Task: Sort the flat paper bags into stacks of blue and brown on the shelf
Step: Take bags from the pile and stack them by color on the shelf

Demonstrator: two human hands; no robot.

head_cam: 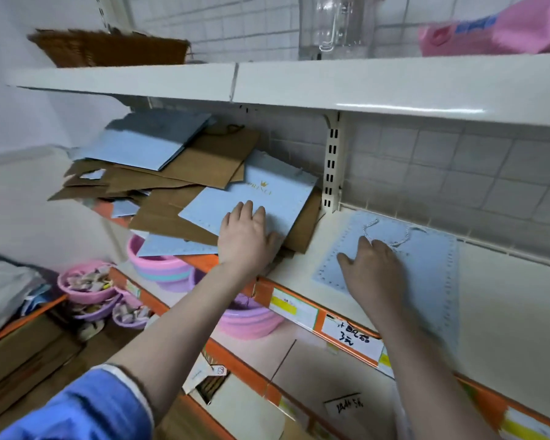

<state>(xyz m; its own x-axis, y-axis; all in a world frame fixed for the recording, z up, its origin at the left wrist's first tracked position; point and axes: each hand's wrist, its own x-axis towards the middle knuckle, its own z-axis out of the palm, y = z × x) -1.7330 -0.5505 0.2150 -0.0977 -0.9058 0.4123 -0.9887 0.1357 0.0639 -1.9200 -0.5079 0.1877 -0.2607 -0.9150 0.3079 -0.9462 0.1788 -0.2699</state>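
My left hand (245, 236) lies flat, fingers straight, on a pale blue flat paper bag with a gold crown print (261, 198), which tops the mixed heap of brown and blue flat paper bags (172, 173) on the cream metal shelf (505, 296). Right of that heap, my right hand (373, 268) presses, fingers spread and relaxed, on a separate pale blue flat bag with a twisted cord handle (432, 265).

White shelf (505, 315) crossing mid-frame, bearing a mixed pile of blue and brown bags (185, 182) at centre-left and one blue bag (426, 268) lying flat centre-right.
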